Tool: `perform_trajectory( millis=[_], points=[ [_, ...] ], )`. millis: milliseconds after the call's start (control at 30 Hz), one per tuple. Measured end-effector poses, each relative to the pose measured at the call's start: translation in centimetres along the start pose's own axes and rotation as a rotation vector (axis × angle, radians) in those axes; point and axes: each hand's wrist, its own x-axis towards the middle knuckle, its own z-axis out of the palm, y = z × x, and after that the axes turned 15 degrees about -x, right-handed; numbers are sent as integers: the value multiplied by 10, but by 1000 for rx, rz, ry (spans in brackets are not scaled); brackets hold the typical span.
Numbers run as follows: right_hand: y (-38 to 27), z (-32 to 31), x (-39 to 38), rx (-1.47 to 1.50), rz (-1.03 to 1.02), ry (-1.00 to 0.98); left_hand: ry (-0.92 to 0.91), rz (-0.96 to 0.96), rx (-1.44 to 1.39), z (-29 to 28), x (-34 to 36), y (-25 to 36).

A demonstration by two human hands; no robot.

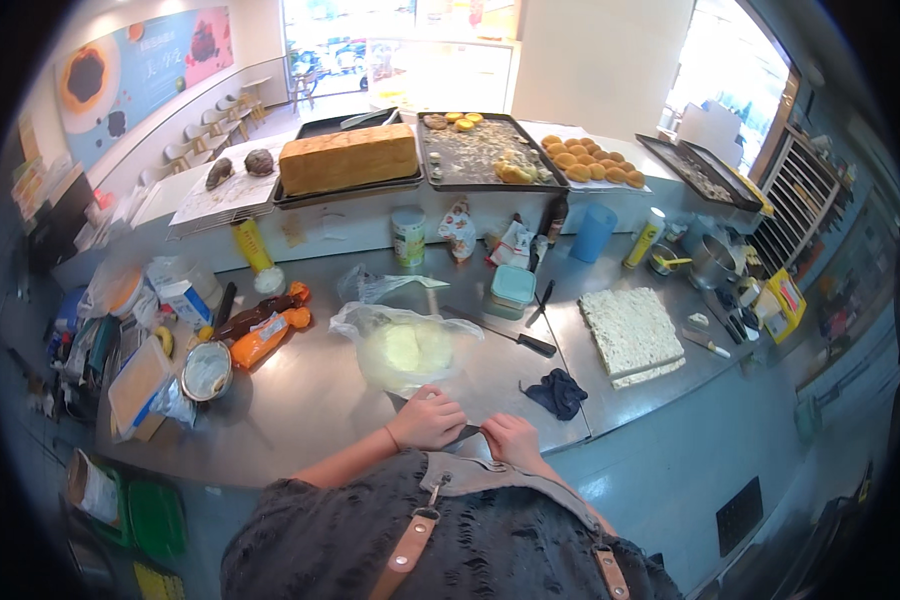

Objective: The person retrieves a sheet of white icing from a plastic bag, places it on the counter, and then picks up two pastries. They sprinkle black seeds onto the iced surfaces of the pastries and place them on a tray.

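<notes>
Close to the table's front edge, my left hand [428,420] and my right hand [512,438] are side by side, fingers closed on a thin dark thing [465,434]. It spans the gap between them; its kind is too small to make out. Just beyond my left hand stands a clear plastic bag [360,325], opened wide around a pale yellow creamy mass [410,347]. A knife with a black handle [536,345] lies past my right hand. To the right of that hand is a crumpled dark cloth [557,393].
On the right lies a white slab cake [632,332]. A lidded tub [513,288] stands behind the knife. Orange piping bags [270,335] and a metal bowl [207,371] are at left. The raised shelf holds a large loaf [348,158], a baking tray [485,165] and small buns [590,163].
</notes>
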Motion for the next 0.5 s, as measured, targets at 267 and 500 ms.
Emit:
perform_trajectory(
  millis=[267, 500],
  points=[
    [0, 3, 0, 4, 25, -24, 17, 7, 7, -9, -18, -19],
    [-1, 10, 1, -21, 33, -30, 2, -52, 1, -24, -36, -30]
  ],
)
